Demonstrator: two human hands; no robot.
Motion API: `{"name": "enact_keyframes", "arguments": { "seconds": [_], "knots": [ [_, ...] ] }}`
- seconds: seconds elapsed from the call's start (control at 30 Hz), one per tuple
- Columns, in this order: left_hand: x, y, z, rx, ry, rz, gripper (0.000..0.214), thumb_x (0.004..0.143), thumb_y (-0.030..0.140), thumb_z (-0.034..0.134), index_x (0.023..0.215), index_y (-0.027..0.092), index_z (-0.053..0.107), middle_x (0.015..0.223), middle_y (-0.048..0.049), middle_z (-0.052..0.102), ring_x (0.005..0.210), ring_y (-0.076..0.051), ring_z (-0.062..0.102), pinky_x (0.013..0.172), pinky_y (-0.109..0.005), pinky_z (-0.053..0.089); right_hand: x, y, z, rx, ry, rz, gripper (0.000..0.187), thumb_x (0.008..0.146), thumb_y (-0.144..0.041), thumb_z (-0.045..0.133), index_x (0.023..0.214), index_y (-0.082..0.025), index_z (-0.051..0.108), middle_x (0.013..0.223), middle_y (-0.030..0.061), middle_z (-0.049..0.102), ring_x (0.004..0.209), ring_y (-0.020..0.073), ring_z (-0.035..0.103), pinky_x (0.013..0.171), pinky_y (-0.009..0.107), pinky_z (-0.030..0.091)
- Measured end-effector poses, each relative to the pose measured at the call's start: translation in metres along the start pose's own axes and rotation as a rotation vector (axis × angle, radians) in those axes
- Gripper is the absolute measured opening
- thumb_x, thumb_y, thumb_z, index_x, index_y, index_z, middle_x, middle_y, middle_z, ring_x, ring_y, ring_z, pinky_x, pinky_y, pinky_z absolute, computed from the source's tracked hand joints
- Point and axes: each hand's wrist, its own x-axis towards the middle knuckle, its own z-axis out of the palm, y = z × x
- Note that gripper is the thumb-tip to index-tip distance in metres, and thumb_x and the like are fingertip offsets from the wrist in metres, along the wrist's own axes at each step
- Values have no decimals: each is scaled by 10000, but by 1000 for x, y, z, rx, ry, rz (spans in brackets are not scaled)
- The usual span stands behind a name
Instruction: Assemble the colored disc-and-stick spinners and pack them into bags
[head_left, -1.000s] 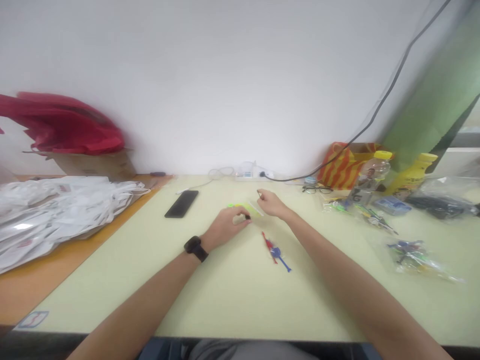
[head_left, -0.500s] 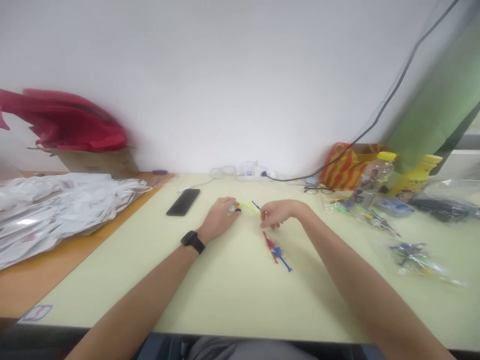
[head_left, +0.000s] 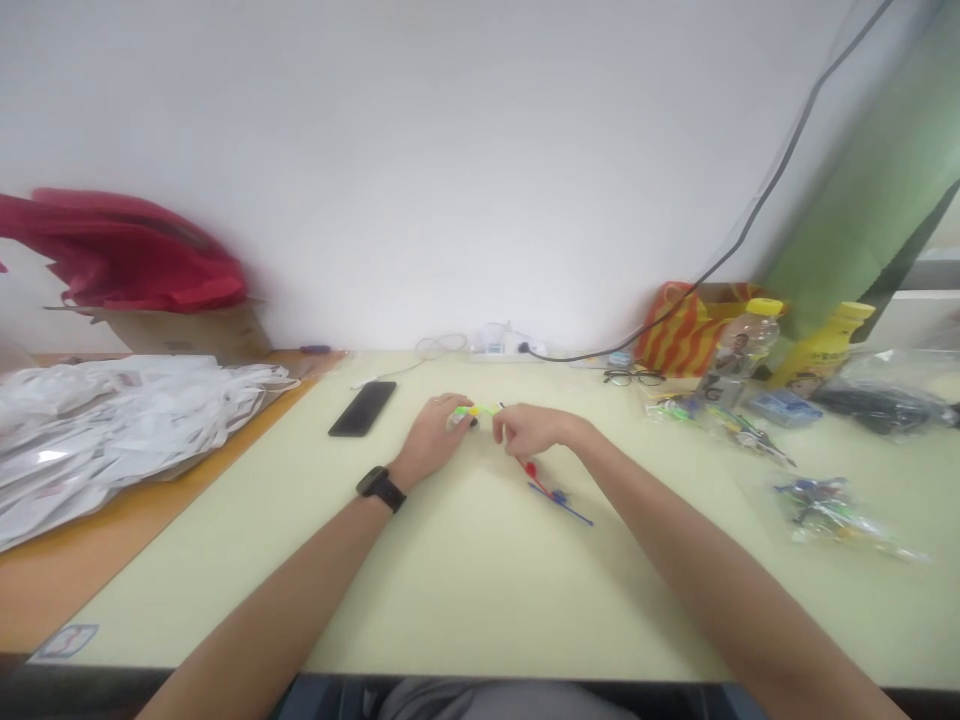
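Note:
My left hand [head_left: 433,438], wearing a black watch, is closed with its fingertips on a small yellow-green plastic piece [head_left: 475,411]. A dark bit shows under the thumb. Close on the right, my right hand [head_left: 531,429] has its fingers bent in a pinch at the other end of that piece. What lies between those fingertips is hidden. From just below the right hand, a thin red plastic piece [head_left: 532,470] slants down across the table. A thin blue plastic piece [head_left: 566,505] lies at its lower end; whether they are joined I cannot tell.
A black phone [head_left: 363,409] lies left of my hands. White bags [head_left: 150,420] are piled at far left. Bagged plastic pieces [head_left: 832,510], bottles [head_left: 739,350], glasses [head_left: 634,377] and a striped bag [head_left: 667,325] are on the right. A power strip [head_left: 499,342] sits by the wall.
My right hand has moved left, closer to my left hand. The red and blue pieces have shifted and lie at a flatter slant. My left hand has barely moved.

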Motion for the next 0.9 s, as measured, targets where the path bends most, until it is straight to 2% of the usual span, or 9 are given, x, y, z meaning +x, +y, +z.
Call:
{"name": "enact_keyframes", "arguments": {
  "seconds": [0.07, 0.13, 0.23, 0.33, 0.47, 0.57, 0.67, 0.77, 0.9],
  "knots": [
    [2, 9, -3, -87, 50, -28, 241, 987, 351, 573, 1143, 230, 711, 1178, -78, 729, 1116, -264, 653, 1027, -454, 499, 1, 2, -5, 111, 86, -62, 286, 670, -87, 643, 924, -220, 646, 800, 21, 732, 719, 192, 673, 584, 260, 463],
    [3, 20, -4, -255, 26, -124, 273, 991, 428, 589, 1110, 222, 724, 1121, -78, 752, 1022, -245, 699, 950, -420, 548, 4, 3, -9, 312, 235, -150, 267, 768, -156, 620, 1028, -218, 613, 848, 22, 721, 731, 171, 668, 600, 250, 477],
    [6, 35, -7, -656, -146, -288, 363, 967, 508, 636, 1143, 206, 734, 1152, -109, 762, 1019, -254, 734, 910, -411, 590, 10, 4, -13, 602, 483, -279, 222, 804, -246, 664, 1011, -207, 593, 788, -7, 660, 660, 140, 619, 628, 263, 495],
    [6, 47, -9, -968, -277, -387, 395, 962, 488, 668, 1236, 208, 716, 1300, -140, 716, 1148, -288, 714, 989, -448, 576, 13, 2, -14, 693, 568, -341, 234, 790, -288, 710, 974, -203, 592, 774, -23, 632, 636, 122, 590, 645, 273, 499],
    [6, 53, -9, -1083, -198, -446, 322, 892, 426, 771, 1097, 182, 731, 1274, -146, 727, 1189, -300, 697, 1031, -460, 552, 14, -4, -8, 743, 568, -331, 289, 793, -315, 732, 1017, -210, 583, 797, -27, 634, 659, 123, 597, 656, 273, 508],
    [6, 49, -7, -1048, -114, -437, 275, 871, 421, 785, 947, 171, 699, 1152, -127, 761, 1115, -275, 719, 993, -441, 562, 13, -9, -1, 744, 563, -199, 360, 822, -340, 731, 1113, -222, 556, 860, -18, 642, 672, 128, 615, 625, 263, 508],
    [5, 43, -3, -902, -57, -361, 281, 879, 428, 769, 898, 173, 654, 956, -87, 768, 947, -228, 737, 911, -408, 576, 11, -13, 5, 660, 428, -70, 304, 873, -347, 704, 1104, -208, 564, 766, -23, 623, 603, 129, 582, 539, 247, 460],
    [3, 40, 1, -790, -32, -281, 305, 877, 430, 756, 995, 191, 607, 898, -56, 750, 841, -199, 727, 816, -371, 585, 9, -15, 8, 590, 316, -58, 209, 896, -313, 688, 1037, -199, 583, 684, -21, 616, 586, 131, 566, 510, 231, 431],
    [0, 39, 3, -669, -48, -213, 335, 914, 414, 693, 1160, 204, 606, 963, -74, 743, 879, -208, 728, 781, -344, 594, 8, -15, 9, 582, 257, -85, 177, 884, -278, 697, 1004, -203, 591, 806, 18, 685, 665, 137, 614, 575, 234, 497]
  ]
}}
